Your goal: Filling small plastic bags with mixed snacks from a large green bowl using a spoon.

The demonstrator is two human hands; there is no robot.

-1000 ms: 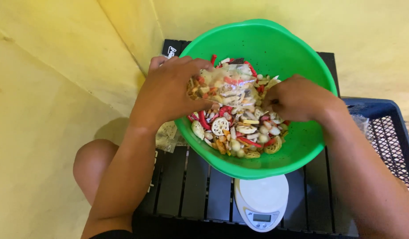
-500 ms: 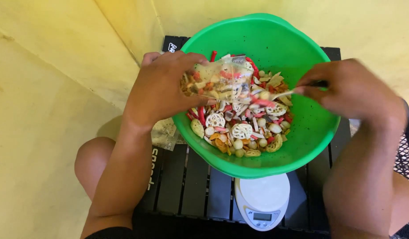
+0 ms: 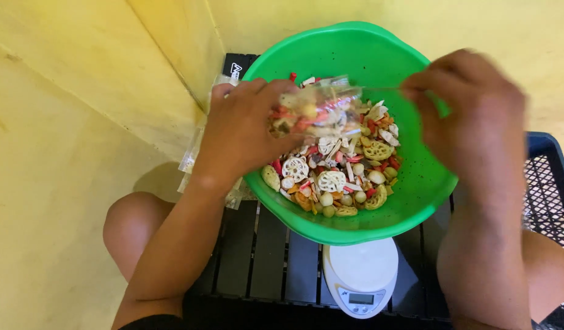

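A large green bowl (image 3: 416,183) holds mixed snack crackers (image 3: 340,174): lotus-shaped discs, red sticks, pale balls. My left hand (image 3: 242,131) grips a small clear plastic bag (image 3: 315,110) partly filled with the same snacks, held tilted over the bowl's left side. My right hand (image 3: 471,113) is raised above the bowl's right rim, blurred, pinching a thin spoon handle (image 3: 379,90) that points toward the bag's mouth.
A white digital kitchen scale (image 3: 360,275) sits just below the bowl on a black slatted table (image 3: 257,256). Empty clear bags (image 3: 193,156) lie at the table's left edge against the yellow wall. A dark mesh crate (image 3: 547,183) stands at right. My knee (image 3: 132,229) shows lower left.
My right hand lifted out of the snacks with the spoon and rose toward the bag's opening. The left hand and bag shifted slightly right and up.
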